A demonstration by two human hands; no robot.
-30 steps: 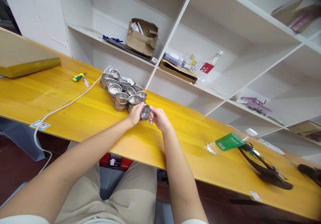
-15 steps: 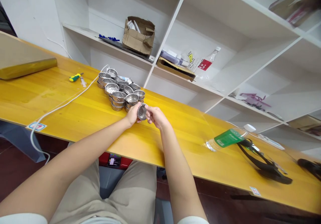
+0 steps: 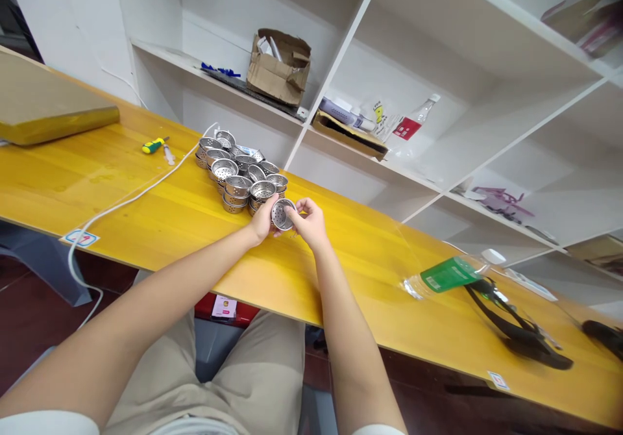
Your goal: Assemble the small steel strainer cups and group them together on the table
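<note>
A small perforated metal cup [image 3: 283, 213] is held between both hands just above the yellow wooden table [image 3: 185, 221]. My left hand [image 3: 263, 217] grips its left side with fingers curled. My right hand [image 3: 307, 221] pinches its right rim with thumb and fingers. The cup's open mouth faces up toward me, showing the holes in its bottom. Just beyond the hands lies a pile of several similar metal cups [image 3: 238, 175], some stacked in twos.
A white cable [image 3: 131, 198] runs across the table and over its front edge. A yellow-green screwdriver [image 3: 154, 145] lies to the left, a flat board [image 3: 43, 107] at far left. A green-labelled bottle [image 3: 445, 274] and black straps [image 3: 516, 324] lie to the right. White shelves [image 3: 370, 78] stand behind.
The cup has been turned in my hands, so its open mouth now faces me instead of sideways. Both hands stayed beside the pile.
</note>
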